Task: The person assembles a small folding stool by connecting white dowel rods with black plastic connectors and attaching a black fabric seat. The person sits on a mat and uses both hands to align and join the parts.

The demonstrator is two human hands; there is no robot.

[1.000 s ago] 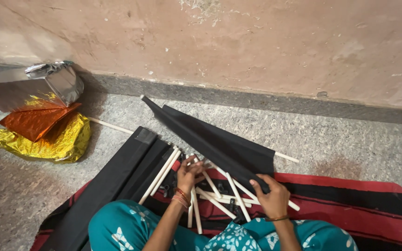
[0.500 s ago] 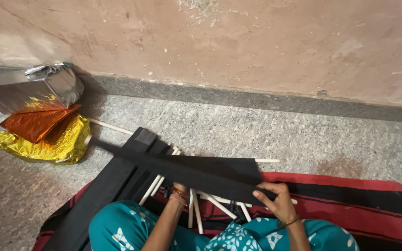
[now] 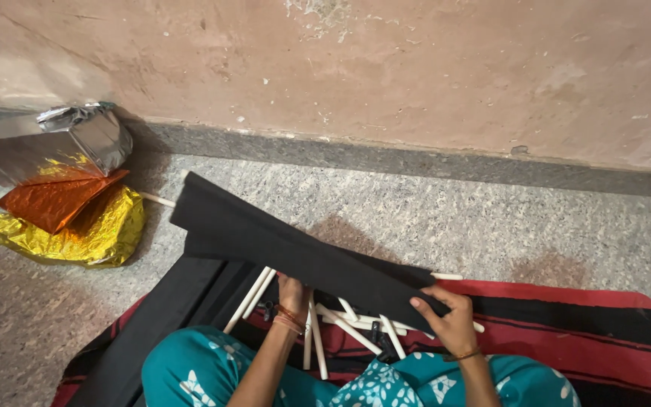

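We hold long black sheet (image 3: 295, 245) across frame centre, raised, slanting from upper left to lower right. Right hand (image 3: 450, 324) pinches its lower right end, fingers closed on edge. Left hand (image 3: 292, 292) under sheet middle (fingers hidden, grip unclear). White sticks (image 3: 340, 320) scattered below on red-black striped mat (image 3: 589, 324). Gold, orange, silver foil sheets (image 3: 62, 196) at left.

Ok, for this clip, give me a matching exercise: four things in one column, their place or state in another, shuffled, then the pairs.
1. black sheet
2. white sticks
3. gold foil
4. silver foil packet

A. lying on the striped mat
B. against the wall at far left
C. lifted, in the grip of the right hand
D. crumpled on the floor under orange foil

Pairs: 1-C, 2-A, 3-D, 4-B
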